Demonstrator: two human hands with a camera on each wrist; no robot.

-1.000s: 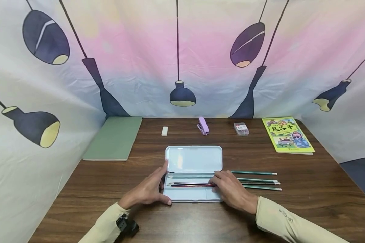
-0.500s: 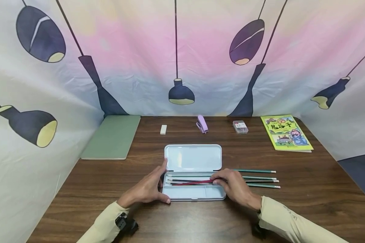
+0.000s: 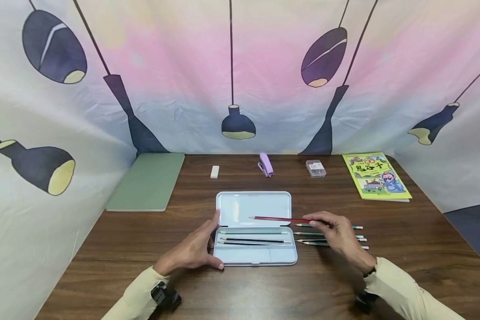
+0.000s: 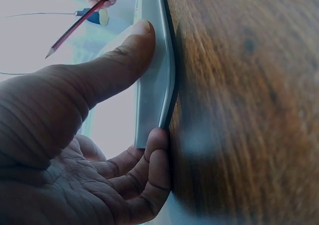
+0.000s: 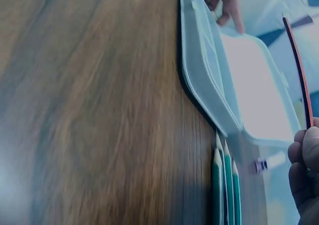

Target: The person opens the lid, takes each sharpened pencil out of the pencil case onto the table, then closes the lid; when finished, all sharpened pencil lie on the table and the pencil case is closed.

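Observation:
A pale blue pencil case [image 3: 254, 258] lies open on the wooden table [image 3: 404, 253], its lid [image 3: 254, 208] folded back. A green pencil and a dark pencil [image 3: 256, 240] lie inside the tray. My left hand [image 3: 194, 249] grips the case's left end [image 4: 154, 93], thumb on top and fingers curled at its edge. My right hand [image 3: 336, 231] pinches a red pencil [image 3: 278, 218], lifted above the case with its tip to the left [image 4: 75, 28]; it also shows as a thin red line [image 5: 297, 65]. Several green pencils [image 3: 324, 242] lie on the table under that hand [image 5: 224, 185].
Along the back edge stand a green notebook [image 3: 150, 180], a white eraser [image 3: 214, 171], a purple stapler [image 3: 266, 164], a small clear box [image 3: 316, 168] and a yellow-green book [image 3: 377, 175]. A printed cloth backdrop [image 3: 240, 75] walls the table on three sides.
My right hand has lifted the red pencil out of the case and moved it up and to the right. The left hand has stayed on the case's left end.

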